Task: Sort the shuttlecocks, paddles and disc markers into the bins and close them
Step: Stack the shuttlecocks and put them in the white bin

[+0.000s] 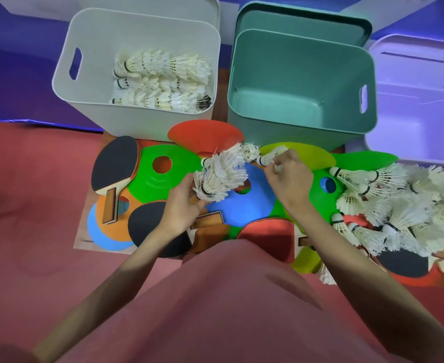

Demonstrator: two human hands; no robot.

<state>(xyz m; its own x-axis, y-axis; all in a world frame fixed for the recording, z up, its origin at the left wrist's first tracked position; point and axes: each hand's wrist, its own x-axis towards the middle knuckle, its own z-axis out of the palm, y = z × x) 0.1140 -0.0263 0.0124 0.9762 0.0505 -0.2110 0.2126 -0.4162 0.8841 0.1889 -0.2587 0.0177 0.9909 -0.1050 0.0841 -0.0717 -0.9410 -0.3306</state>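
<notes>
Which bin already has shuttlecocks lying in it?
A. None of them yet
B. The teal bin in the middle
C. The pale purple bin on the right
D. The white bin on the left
D: rows of stacked shuttlecocks lie on the floor of the white bin, while the teal bin shows only its bare bottom and no shuttlecocks show in the pale purple bin.

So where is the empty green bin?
In the head view, the teal-green bin stands at the top, right of centre, between the white bin holding shuttlecocks and a pale lilac bin, just beyond the right hand.
</notes>
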